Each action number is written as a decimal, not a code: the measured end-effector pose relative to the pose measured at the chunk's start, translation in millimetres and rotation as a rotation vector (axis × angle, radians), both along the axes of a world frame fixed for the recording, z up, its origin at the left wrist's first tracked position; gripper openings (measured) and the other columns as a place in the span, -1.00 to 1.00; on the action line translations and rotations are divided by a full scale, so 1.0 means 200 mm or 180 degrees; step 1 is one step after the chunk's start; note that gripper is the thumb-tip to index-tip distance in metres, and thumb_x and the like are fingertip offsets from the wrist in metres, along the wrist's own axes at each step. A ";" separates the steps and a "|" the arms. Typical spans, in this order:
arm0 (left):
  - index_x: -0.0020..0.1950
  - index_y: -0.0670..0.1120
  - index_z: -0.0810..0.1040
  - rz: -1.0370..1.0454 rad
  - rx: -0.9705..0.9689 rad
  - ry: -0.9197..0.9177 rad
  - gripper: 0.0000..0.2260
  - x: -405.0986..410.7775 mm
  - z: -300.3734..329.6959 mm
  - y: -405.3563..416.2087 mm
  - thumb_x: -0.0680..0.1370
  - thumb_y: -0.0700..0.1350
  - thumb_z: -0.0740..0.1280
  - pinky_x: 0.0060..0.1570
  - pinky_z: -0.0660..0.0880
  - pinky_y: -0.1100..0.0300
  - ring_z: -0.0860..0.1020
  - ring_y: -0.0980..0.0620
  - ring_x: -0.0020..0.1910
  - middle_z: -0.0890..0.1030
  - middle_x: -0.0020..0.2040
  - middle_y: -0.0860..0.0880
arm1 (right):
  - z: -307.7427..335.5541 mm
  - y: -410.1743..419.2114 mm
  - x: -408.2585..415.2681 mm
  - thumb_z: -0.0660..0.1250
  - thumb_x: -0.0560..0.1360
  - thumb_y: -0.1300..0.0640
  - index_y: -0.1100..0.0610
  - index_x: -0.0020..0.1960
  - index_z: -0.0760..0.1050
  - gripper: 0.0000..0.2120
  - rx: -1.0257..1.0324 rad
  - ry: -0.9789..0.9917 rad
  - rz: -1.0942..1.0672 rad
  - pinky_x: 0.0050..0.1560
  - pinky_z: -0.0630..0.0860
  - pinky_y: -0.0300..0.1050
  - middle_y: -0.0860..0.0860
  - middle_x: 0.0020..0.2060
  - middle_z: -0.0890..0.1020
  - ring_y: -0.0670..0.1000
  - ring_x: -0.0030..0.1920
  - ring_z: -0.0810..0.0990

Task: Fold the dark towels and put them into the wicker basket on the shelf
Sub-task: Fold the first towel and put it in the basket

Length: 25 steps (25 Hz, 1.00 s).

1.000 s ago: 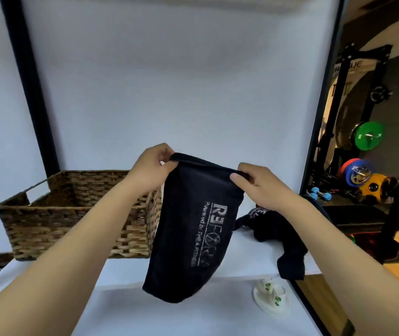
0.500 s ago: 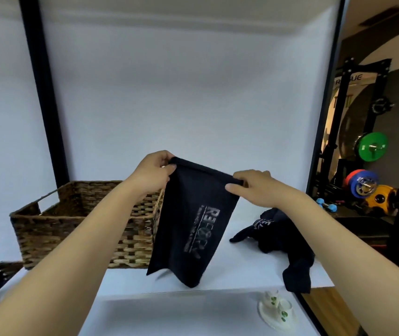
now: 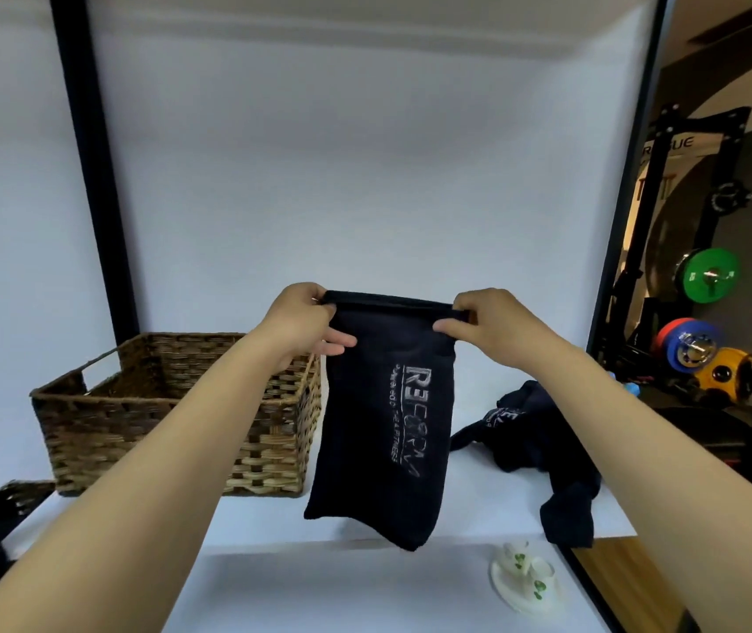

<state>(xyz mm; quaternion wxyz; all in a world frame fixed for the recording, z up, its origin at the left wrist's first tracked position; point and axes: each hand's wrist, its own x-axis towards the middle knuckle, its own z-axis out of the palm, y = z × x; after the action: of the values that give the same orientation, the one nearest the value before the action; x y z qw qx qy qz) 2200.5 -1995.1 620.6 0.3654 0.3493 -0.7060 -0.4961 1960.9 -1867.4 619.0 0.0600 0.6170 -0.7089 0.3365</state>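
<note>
A dark towel [image 3: 383,427] hangs mid-frame, folded lengthwise, its top corners pinched by the left hand [image 3: 305,319] and right hand [image 3: 486,324]. The wicker basket [image 3: 173,413], lower left, seems empty; another towel [image 3: 543,445] lies crumpled on the shelf [image 3: 479,500], unfolded.

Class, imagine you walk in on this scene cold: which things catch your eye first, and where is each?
Centre frame, a dark towel with a pale logo hangs from its top edge, pinched between the left hand and right hand. Left of it a wicker basket sits on the white shelf; right lies a crumpled dark towel.
</note>
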 end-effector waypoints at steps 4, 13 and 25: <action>0.51 -0.18 0.26 0.0013 -0.0228 -0.0226 -0.63 -0.01 -0.02 -0.02 0.70 -0.20 0.19 -0.20 0.65 0.08 0.74 -0.09 -0.18 0.65 0.02 -0.14 | -0.02 0.00 0.00 0.42 0.54 -0.08 0.08 -0.27 0.37 -0.64 -0.0182 -0.0224 -0.0047 -0.34 0.25 -0.12 -0.05 -0.39 0.41 -0.02 -0.38 0.32; 0.43 -0.15 0.33 -0.0047 -0.0190 -0.0388 -0.69 -0.01 -0.03 0.00 0.69 -0.17 0.23 -0.17 0.67 0.04 0.73 -0.08 -0.25 0.71 -0.15 -0.14 | 0.00 0.03 -0.04 0.44 0.54 -0.01 0.07 -0.19 0.47 -0.76 0.0493 -0.0558 0.0157 -0.23 0.54 -0.12 -0.07 -0.34 0.50 0.01 -0.35 0.55; 0.47 -0.13 0.27 -0.0170 0.0551 -0.0212 -0.62 -0.30 -0.08 -0.26 0.66 -0.28 0.23 -0.17 0.68 0.03 0.74 -0.15 -0.15 0.41 0.35 -0.13 | -0.16 -0.28 -0.36 0.39 0.59 0.11 0.19 0.07 0.68 -0.82 0.0160 -0.2445 0.0456 0.17 0.61 0.22 0.21 0.01 0.72 0.12 -0.10 0.66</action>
<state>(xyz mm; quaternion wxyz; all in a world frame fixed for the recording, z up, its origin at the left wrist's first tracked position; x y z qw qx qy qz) 2141.2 -2047.7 603.8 0.2968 0.3770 -0.6813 -0.5528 1889.2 -1923.3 586.2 -0.2485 0.4953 -0.6429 0.5288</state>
